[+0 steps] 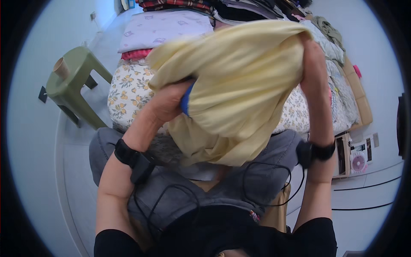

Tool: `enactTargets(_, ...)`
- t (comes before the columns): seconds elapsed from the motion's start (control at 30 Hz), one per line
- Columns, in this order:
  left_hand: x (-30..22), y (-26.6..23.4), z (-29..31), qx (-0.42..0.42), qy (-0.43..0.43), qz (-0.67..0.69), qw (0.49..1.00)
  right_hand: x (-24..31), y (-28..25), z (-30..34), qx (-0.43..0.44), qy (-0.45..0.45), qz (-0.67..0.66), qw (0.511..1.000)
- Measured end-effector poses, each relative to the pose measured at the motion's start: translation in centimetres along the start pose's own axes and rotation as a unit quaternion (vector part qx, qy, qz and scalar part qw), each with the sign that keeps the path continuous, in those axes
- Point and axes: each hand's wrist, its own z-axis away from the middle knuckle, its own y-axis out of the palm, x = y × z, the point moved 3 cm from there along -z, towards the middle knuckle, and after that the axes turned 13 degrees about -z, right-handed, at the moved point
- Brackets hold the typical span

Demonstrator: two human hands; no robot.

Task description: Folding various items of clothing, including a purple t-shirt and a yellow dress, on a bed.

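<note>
A pale yellow garment (pixel 239 81) is stretched between my two hands above the bed and my lap, its folds hanging down in the middle. My left hand (pixel 169 103) is closed on its left side, next to a blue patch (pixel 186 100) at the cloth's edge; the fingertips are hidden in the fabric. Higher up, my right hand (pixel 314 60) grips the garment's upper right corner, with the fingers mostly behind the cloth. Part of the garment is blurred, and its exact kind cannot be made out.
Ahead is a bed with a lemon-print sheet (pixel 128 90). Folded white bedding (pixel 167 30) and dark clothes (pixel 239 10) are stacked at its far side. A green stool (pixel 75 81) with a paper cup (pixel 61 67) stands left. Black cables (pixel 171 188) loop over my lap.
</note>
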Motion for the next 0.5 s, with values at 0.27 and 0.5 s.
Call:
enactTargets(0.27, -1.7, -1.0, -1.9, 0.05, 0.042, 0.185, 0.981, -9.0, -7.6, -3.1, -0.039, -0.027, 0.294, 0.955)
enactTargets(0.5, -1.9, 1.2, -1.4, 0.066, 0.08, 0.089, 0.991, -4.6, 6.0, 7.1, 0.209, -0.142, 0.238, 0.938)
